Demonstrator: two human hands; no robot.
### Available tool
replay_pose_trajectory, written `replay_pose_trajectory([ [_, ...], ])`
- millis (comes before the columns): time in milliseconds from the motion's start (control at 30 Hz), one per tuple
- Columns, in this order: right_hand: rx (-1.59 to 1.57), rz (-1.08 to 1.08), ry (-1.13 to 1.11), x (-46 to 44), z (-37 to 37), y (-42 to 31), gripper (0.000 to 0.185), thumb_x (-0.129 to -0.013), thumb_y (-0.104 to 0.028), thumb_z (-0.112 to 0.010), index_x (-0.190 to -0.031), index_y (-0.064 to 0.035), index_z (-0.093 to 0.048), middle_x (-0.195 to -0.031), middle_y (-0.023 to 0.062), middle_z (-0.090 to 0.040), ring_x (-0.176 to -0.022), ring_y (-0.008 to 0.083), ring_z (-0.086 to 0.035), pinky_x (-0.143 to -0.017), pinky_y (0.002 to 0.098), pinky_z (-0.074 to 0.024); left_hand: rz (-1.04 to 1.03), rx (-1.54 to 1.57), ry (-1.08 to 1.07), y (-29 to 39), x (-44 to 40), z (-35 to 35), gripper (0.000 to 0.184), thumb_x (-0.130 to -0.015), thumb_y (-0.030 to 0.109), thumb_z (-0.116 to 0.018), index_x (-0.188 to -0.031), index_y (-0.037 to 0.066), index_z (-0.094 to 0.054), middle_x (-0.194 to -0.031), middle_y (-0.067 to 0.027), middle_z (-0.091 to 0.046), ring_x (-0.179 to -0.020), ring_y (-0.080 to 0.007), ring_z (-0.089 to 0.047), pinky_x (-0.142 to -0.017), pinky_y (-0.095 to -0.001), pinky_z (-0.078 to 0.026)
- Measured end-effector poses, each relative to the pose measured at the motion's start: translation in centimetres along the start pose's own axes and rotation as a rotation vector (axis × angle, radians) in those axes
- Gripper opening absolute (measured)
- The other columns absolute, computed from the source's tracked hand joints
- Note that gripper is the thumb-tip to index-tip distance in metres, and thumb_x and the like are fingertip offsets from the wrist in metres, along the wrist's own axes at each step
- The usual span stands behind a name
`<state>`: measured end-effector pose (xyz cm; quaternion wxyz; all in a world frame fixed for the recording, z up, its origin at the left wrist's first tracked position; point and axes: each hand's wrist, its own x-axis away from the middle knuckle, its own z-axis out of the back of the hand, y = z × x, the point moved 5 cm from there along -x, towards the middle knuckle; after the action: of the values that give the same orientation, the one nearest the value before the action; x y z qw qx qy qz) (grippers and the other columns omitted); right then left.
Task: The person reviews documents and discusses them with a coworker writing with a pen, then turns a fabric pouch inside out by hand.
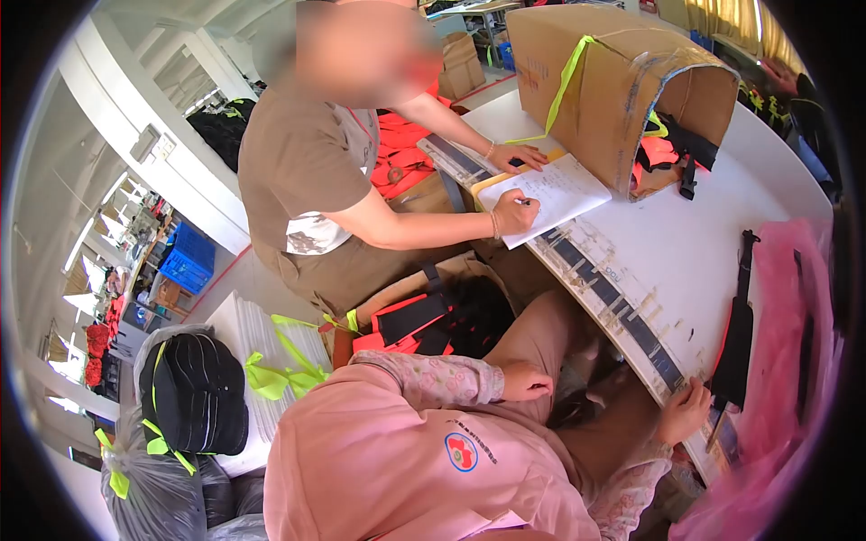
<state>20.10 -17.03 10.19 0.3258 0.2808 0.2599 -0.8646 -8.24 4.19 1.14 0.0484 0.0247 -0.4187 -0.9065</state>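
My left hand rests on my thigh with its fingers curled in, and nothing shows in it. My right hand lies at the table's near edge, its fingers loosely bent over the white tabletop. Just beyond those fingertips lies a long black fabric strap piece with an orange-red edge. Whether the fingertips touch it I cannot tell. A pink plastic sheet spreads beside the strap piece.
Across the corner, another person writes with a pen in a notebook. A cardboard box on the table holds orange and black pieces. Black and orange pieces fill a carton by my legs. A black bundle sits at left.
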Motion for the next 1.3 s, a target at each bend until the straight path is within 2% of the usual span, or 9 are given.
replay_pose_trajectory([
  [167, -0.018, 0.003, 0.023, 0.1, 0.0, 0.1, 0.015, -0.087, -0.006, -0.058, -0.099, -0.0074, -0.067, -0.093, 0.0109, -0.063, -0.089, 0.0343, -0.06, -0.074, 0.0459, -0.0465, 0.041, 0.463, -0.115, 9.5, -0.1, 6.4, 0.019, -0.097, 0.018, -0.059, -0.108, 0.005, -0.066, -0.096, -0.0043, -0.07, -0.089, -0.0147, -0.065, -0.077, -0.0289, -0.05],
  [300, -0.008, -0.008, 0.016, 0.1, -0.1, 0.2, 0.015, -0.087, -0.006, -0.058, -0.099, -0.0091, -0.066, -0.093, 0.0108, -0.062, -0.089, 0.0346, -0.06, -0.075, 0.0459, -0.0465, -0.302, 0.449, -0.081, 21.5, 1.8, 17.3, 0.014, -0.093, 0.007, -0.063, -0.105, 0.003, -0.067, -0.098, -0.0075, -0.07, -0.078, -0.0166, -0.062, -0.072, -0.0307, -0.05],
  [433, -0.007, -0.01, 0.011, 0.3, -0.3, 0.3, 0.017, -0.086, -0.006, -0.058, -0.1, -0.0097, -0.065, -0.093, 0.011, -0.062, -0.089, 0.035, -0.06, -0.076, 0.0461, -0.0465, -1.045, 0.481, -0.069, 33.1, 6.7, 24.1, 0.013, -0.093, 0.017, -0.063, -0.103, 0.01, -0.068, -0.077, -0.0035, -0.062, -0.061, -0.0143, -0.056, -0.056, -0.0294, -0.044],
  [533, -0.007, -0.027, 0.011, 0.1, -0.1, 0.0, 0.017, -0.084, -0.005, -0.058, -0.099, -0.0095, -0.065, -0.093, 0.0108, -0.062, -0.089, 0.0347, -0.06, -0.076, 0.0458, -0.0464, -1.406, 0.532, 0.326, 38.6, 8.1, 24.4, 0.011, -0.093, 0.016, -0.062, -0.102, 0.016, -0.067, -0.066, -0.001, -0.056, -0.054, -0.0128, -0.05, -0.053, -0.0299, -0.041],
  [567, -0.003, -0.025, 0.01, 0.1, -0.2, 0.0, 0.017, -0.084, -0.005, -0.058, -0.099, -0.0094, -0.065, -0.093, 0.0107, -0.062, -0.089, 0.0347, -0.06, -0.076, 0.0458, -0.0465, -1.43, 0.52, 0.467, 39.4, 8.5, 24.0, 0.011, -0.092, 0.014, -0.064, -0.101, 0.017, -0.069, -0.065, 0.0009, -0.054, -0.051, -0.01, -0.048, -0.051, -0.0285, -0.04],
  [700, -0.008, -0.025, 0.019, 0.1, -0.2, 0.2, 0.017, -0.084, -0.005, -0.058, -0.098, -0.0093, -0.066, -0.093, 0.0102, -0.062, -0.088, 0.0343, -0.06, -0.076, 0.0457, -0.0466, -1.197, 0.53, 0.006, 39.3, 10.0, 26.0, 0.011, -0.093, 0.009, -0.06, -0.083, 0.014, -0.064, -0.066, -0.001, -0.055, -0.052, -0.0122, -0.048, -0.052, -0.0291, -0.041],
  [900, 0.018, -0.009, -0.01, 0.0, -0.1, 0.2, 0.015, -0.083, -0.005, -0.06, -0.096, -0.0074, -0.067, -0.09, 0.0145, -0.062, -0.085, 0.0361, -0.061, -0.073, 0.0464, -0.0488, -1.228, 0.582, -0.215, 38.3, 7.7, 25.7, 0.023, -0.093, 0.011, -0.059, -0.07, 0.011, -0.058, -0.071, -0.0011, -0.056, -0.057, -0.016, -0.051, -0.055, -0.0326, -0.044],
  [1167, -0.275, -0.031, 0.101, -1.0, 3.2, -0.8, 0.02, -0.08, 0.003, -0.059, -0.095, -0.0067, -0.067, -0.088, 0.0125, -0.061, -0.085, 0.035, -0.059, -0.076, 0.0443, -0.0474, -1.154, 0.768, -0.538, 37.3, 1.3, 23.1, 0.028, -0.087, 0.003, -0.064, -0.108, 0.017, -0.052, -0.072, -0.0086, -0.058, -0.055, -0.0182, -0.049, -0.057, -0.0346, -0.045],
  [1300, -0.091, -0.039, 0.105, -3.4, 6.0, 0.7, 0.035, -0.08, 0.005, -0.058, -0.11, -0.0101, -0.066, -0.104, 0.0114, -0.062, -0.099, 0.0333, -0.058, -0.088, 0.0451, -0.0456, -1.115, 0.851, -0.624, 36.8, -0.5, 22.4, 0.024, -0.087, 0.005, -0.065, -0.106, 0.015, -0.054, -0.073, -0.0091, -0.059, -0.057, -0.0183, -0.051, -0.057, -0.0337, -0.045],
])
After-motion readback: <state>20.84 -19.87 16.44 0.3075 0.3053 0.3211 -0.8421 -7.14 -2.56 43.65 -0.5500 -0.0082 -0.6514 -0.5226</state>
